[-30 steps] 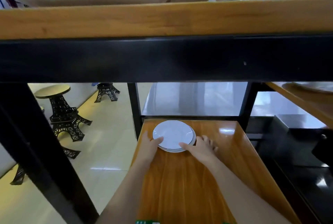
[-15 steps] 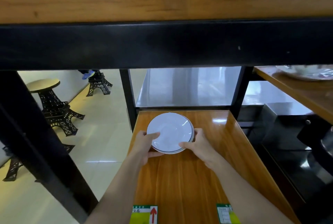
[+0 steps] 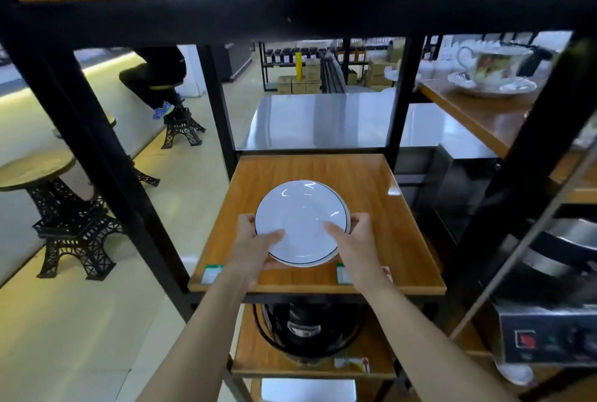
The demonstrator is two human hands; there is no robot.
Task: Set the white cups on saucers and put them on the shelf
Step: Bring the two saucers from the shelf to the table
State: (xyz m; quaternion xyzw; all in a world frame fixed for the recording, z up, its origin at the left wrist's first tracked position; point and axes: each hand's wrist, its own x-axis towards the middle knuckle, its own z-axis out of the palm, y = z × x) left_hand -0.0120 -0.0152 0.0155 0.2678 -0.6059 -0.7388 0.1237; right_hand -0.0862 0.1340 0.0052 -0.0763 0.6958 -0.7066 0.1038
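A small stack of white saucers [image 3: 302, 207] with a thin dark rim line is held just above the front half of the wooden shelf [image 3: 371, 182]. My left hand [image 3: 255, 246] grips the stack's left edge, thumb lying on top. My right hand [image 3: 355, 243] grips its right edge the same way. No plain white cup is in view. A flowered cup on a saucer [image 3: 491, 73] stands on the neighbouring shelf at the upper right.
Black uprights [image 3: 223, 117] frame the shelf and a thick black beam [image 3: 290, 17] runs overhead. A black appliance [image 3: 307, 327] sits on the shelf below. Tower-shaped stools [image 3: 71, 224] stand on the floor at left, where a seated person's legs [image 3: 155, 85] show. Metal equipment [image 3: 549, 333] fills the right.
Both hands took hold of the saucer stack, lifted it and drew it from the shelf's back toward the front edge. The view pulled back and down, showing lower shelves.
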